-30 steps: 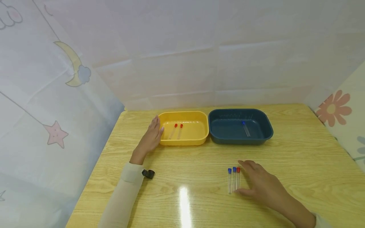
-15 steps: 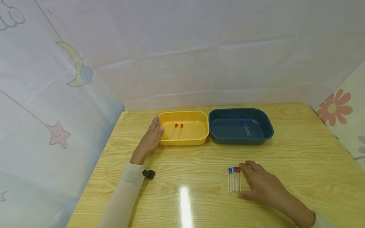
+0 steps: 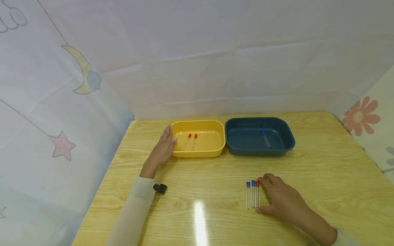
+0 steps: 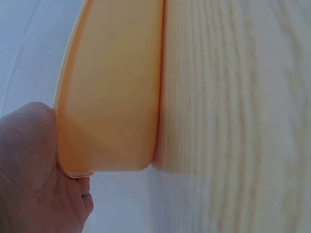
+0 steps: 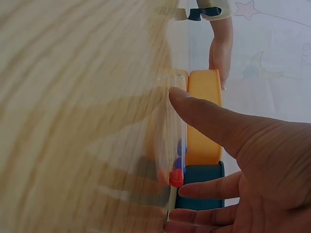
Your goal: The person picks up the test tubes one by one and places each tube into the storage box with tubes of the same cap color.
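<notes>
My left hand (image 3: 160, 148) rests against the left end of the yellow tray (image 3: 200, 154), fingers extended along its rim and thumb over the edge. Two red-capped test tubes lie inside that tray. My right hand (image 3: 284, 198) is spread beside a red-capped test tube (image 3: 257, 194) on the table. The thumb is near the tube's rounded bottom and the fingertips are near its red cap (image 5: 177, 178); whether they touch is unclear. Two blue-capped test tubes, one of them the left tube (image 3: 248, 196), lie parallel just left of it.
A dark blue tray (image 3: 246, 150) stands right of the yellow one, holding a blue-capped test tube (image 3: 265, 138). A small black object (image 3: 160, 188) is at the left sleeve cuff. A printed cloth wall (image 3: 197, 68) rises behind the table.
My right thumb and fingertips have shifted very slightly beside the red-capped test tube. The left hand, trays and tubes stay where they were.
</notes>
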Tool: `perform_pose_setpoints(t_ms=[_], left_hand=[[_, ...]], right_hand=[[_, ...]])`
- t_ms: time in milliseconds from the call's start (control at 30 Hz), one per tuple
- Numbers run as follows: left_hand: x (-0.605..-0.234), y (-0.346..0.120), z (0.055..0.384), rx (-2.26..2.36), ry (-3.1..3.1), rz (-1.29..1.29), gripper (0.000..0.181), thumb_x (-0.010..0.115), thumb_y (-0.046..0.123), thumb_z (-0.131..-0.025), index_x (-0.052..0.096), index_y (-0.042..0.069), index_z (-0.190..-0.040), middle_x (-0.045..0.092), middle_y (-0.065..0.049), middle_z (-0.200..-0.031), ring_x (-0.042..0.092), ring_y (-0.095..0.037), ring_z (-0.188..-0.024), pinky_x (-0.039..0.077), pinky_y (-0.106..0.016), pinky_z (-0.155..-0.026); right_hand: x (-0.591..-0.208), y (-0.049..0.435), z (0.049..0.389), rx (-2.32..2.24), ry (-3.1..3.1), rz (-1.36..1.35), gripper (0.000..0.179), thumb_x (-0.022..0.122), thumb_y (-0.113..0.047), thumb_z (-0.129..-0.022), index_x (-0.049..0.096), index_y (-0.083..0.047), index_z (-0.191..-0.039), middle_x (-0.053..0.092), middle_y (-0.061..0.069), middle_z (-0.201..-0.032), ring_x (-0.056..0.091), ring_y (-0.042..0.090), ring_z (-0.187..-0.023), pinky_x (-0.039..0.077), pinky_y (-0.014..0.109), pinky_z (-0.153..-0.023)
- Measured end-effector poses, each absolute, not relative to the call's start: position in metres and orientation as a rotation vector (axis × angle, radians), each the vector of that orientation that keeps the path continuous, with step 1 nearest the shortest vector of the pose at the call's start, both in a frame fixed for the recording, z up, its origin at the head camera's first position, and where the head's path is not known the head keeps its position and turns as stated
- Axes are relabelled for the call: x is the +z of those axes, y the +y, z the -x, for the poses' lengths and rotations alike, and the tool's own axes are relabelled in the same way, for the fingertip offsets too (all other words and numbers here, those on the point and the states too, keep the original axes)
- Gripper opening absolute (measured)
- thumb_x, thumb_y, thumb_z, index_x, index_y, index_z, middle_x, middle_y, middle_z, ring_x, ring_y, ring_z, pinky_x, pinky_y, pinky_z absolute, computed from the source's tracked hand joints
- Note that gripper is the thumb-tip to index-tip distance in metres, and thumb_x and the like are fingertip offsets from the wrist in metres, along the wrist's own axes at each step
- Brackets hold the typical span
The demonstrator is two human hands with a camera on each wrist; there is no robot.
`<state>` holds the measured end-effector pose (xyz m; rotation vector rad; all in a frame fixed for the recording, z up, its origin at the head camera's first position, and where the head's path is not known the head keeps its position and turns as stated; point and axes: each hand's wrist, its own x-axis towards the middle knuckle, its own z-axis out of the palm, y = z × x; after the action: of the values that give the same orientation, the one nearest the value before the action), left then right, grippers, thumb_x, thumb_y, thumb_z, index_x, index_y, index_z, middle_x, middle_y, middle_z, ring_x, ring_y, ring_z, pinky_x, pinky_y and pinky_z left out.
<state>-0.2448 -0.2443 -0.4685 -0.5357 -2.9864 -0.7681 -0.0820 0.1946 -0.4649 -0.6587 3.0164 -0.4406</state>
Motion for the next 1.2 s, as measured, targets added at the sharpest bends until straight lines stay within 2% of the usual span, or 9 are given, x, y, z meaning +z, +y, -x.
perform_pose_setpoints(t_ms=[267,533,1000,1200], left_hand=[[-0.471,-0.245,0.245,-0.765,-2.997,0.511,0.066,0.022,0.037,-0.114,-0.001,-0.005,-0.159,-0.014,-0.012,-0.168,-0.008,-0.03,-0.156,0.001,-0.048,-0.125],[-0.469,-0.244,0.244,-0.783,-2.98,0.527,0.066,0.025,0.035,-0.114,0.001,-0.006,-0.159,-0.012,-0.014,-0.168,-0.009,-0.03,-0.155,0.002,-0.051,-0.124],[-0.468,-0.243,0.243,-0.782,-2.982,0.525,0.065,0.025,0.034,-0.114,0.001,-0.006,-0.159,-0.012,-0.014,-0.168,-0.008,-0.029,-0.155,0.002,-0.05,-0.124],[-0.468,-0.243,0.243,-0.777,-2.992,0.519,0.066,0.023,0.037,-0.114,0.0,-0.005,-0.16,-0.013,-0.013,-0.168,-0.009,-0.028,-0.155,0.002,-0.049,-0.124]], right_hand=[[-0.466,0.194,0.083,-0.428,3.04,0.69,0.093,0.092,-0.055,-0.064,0.063,0.0,-0.133,0.057,0.022,-0.133,0.059,0.041,-0.117,0.057,0.052,-0.08],[-0.464,0.193,0.082,-0.43,3.033,0.688,0.091,0.092,-0.054,-0.064,0.064,0.001,-0.13,0.058,0.022,-0.132,0.059,0.041,-0.116,0.057,0.051,-0.081],[-0.46,0.195,0.081,-0.486,2.983,0.603,0.093,0.09,-0.059,-0.065,0.063,-0.002,-0.132,0.057,0.021,-0.134,0.058,0.041,-0.12,0.057,0.054,-0.078],[-0.455,0.196,0.085,-0.482,2.993,0.627,0.091,0.09,-0.058,-0.066,0.063,-0.002,-0.133,0.056,0.019,-0.136,0.057,0.04,-0.122,0.057,0.055,-0.081]])
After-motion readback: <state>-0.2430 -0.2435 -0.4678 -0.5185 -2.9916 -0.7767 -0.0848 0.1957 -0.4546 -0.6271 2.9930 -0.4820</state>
